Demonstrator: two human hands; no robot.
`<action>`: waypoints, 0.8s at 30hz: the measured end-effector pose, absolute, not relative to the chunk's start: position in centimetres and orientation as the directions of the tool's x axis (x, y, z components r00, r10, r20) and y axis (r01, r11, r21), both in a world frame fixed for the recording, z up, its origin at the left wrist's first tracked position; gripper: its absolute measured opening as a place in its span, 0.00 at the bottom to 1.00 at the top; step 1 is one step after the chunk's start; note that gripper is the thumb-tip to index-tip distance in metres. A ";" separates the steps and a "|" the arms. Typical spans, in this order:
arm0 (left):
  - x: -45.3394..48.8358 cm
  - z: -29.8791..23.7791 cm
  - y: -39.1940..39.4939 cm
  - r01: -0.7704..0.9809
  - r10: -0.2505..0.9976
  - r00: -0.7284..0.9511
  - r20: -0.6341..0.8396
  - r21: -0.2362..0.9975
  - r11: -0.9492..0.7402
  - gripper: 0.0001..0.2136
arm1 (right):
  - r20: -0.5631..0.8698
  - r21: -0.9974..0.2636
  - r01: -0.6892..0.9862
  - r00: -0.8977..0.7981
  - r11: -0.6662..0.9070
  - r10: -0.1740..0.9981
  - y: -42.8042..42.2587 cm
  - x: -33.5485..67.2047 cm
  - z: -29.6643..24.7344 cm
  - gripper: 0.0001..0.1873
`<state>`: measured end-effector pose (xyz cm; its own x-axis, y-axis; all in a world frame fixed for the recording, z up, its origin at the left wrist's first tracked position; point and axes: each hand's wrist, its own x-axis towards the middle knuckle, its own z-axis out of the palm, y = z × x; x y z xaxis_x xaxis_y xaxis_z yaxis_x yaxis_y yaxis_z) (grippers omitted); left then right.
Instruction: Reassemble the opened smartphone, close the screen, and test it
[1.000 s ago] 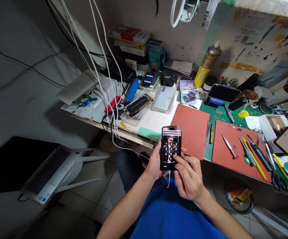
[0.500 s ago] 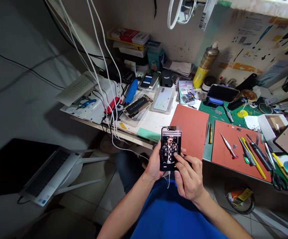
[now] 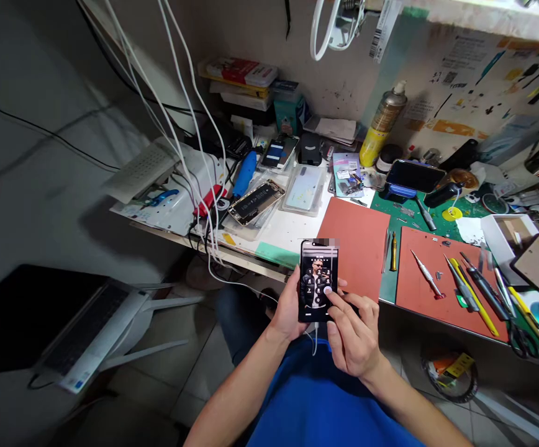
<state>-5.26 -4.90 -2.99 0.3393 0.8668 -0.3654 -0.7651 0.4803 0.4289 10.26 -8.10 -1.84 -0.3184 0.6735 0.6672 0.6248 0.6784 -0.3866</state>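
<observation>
- The lit phone (image 3: 318, 279) is held up at the near edge of the bench (image 3: 292, 228), screen facing the wearer, with a number keypad over a photo.
- Left hand (image 3: 290, 305), at the phone's 8 o'clock: its grip is wrapped around the phone, with fingertips showing past the far side at 3 o'clock.
- Right hand (image 3: 356, 335), between 4 and 5 o'clock: its grip is loose and carries nothing visible; the index fingertip is at the keypad's right column, on or just over the glass.
- A white cable (image 3: 315, 343) hangs from the phone's 6 o'clock end, above the blue shirt (image 3: 335, 397).
- From the phone, an opened phone (image 3: 256, 202) lies between 10 and 11 o'clock.
- An orange mat (image 3: 357, 239) lies near 2 o'clock, partly behind the phone.
- At 3 o'clock, a second mat (image 3: 418, 310) bears a yellow-handled tool (image 3: 475, 300).
- A spray can (image 3: 384, 124) stands towards 1 o'clock.
</observation>
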 end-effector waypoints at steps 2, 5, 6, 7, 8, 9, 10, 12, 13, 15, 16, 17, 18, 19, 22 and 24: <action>-5.2 -3.0 -4.8 -0.764 0.868 0.336 -0.366 0.434 0.478 0.34 | 0.667 -0.390 0.621 -0.319 0.680 0.674 -8.1 10.2 -1.9 0.11; -5.2 -3.1 -4.7 -0.764 0.867 0.340 -0.363 0.432 0.480 0.34 | 0.663 -0.388 0.620 -0.326 0.682 0.674 -8.0 10.2 -1.9 0.11; -5.2 -3.1 -4.7 -0.767 0.868 0.343 -0.359 0.428 0.479 0.33 | 0.664 -0.385 0.620 -0.329 0.684 0.672 -8.0 10.3 -1.9 0.11; -5.2 -3.1 -4.7 -0.769 0.870 0.345 -0.352 0.425 0.477 0.33 | 0.665 -0.382 0.619 -0.331 0.686 0.670 -8.0 10.3 -1.8 0.11; -5.2 -3.1 -4.6 -0.770 0.872 0.349 -0.344 0.425 0.476 0.33 | 0.668 -0.379 0.617 -0.333 0.689 0.666 -8.0 10.4 -1.7 0.11; -5.2 -3.1 -4.6 -0.769 0.874 0.353 -0.335 0.428 0.475 0.34 | 0.671 -0.378 0.614 -0.334 0.693 0.662 -8.1 10.6 -1.6 0.10; -5.2 -3.1 -4.5 -0.767 0.876 0.357 -0.326 0.433 0.473 0.34 | 0.675 -0.379 0.608 -0.334 0.698 0.658 -8.2 10.7 -1.6 0.10; -5.3 -3.1 -4.4 -0.760 0.876 0.370 -0.310 0.441 0.478 0.36 | 0.682 -0.384 0.588 -0.339 0.712 0.648 -8.6 11.2 -1.5 0.09; -5.3 -3.1 -4.3 -0.755 0.874 0.378 -0.305 0.445 0.482 0.36 | 0.683 -0.386 0.576 -0.346 0.721 0.643 -8.8 11.4 -1.4 0.09; -5.4 -3.1 -4.0 -0.745 0.870 0.391 -0.302 0.452 0.491 0.37 | 0.680 -0.389 0.551 -0.369 0.738 0.634 -9.2 11.7 -1.5 0.08; -5.4 -3.1 -3.9 -0.740 0.866 0.397 -0.303 0.454 0.497 0.37 | 0.676 -0.389 0.538 -0.384 0.747 0.629 -9.4 11.9 -1.6 0.08; -5.5 -3.1 -3.7 -0.736 0.864 0.399 -0.306 0.456 0.501 0.38 | 0.671 -0.392 0.525 -0.399 0.755 0.625 -9.5 11.9 -1.6 0.08; -5.5 -3.0 -3.6 -0.735 0.865 0.396 -0.310 0.458 0.500 0.38 | 0.667 -0.393 0.510 -0.415 0.765 0.619 -9.6 11.9 -1.6 0.09; -5.6 -3.0 -3.5 -0.736 0.865 0.391 -0.314 0.457 0.499 0.38 | 0.662 -0.397 0.494 -0.430 0.774 0.614 -9.6 11.9 -1.7 0.09; -5.6 -2.8 -3.3 -0.745 0.871 0.371 -0.322 0.457 0.486 0.37 | 0.648 -0.413 0.449 -0.466 0.792 0.602 -9.6 11.6 -1.7 0.11; -5.6 -2.7 -3.2 -0.754 0.877 0.359 -0.318 0.456 0.474 0.36 | 0.635 -0.426 0.432 -0.483 0.795 0.603 -9.6 11.5 -1.6 0.11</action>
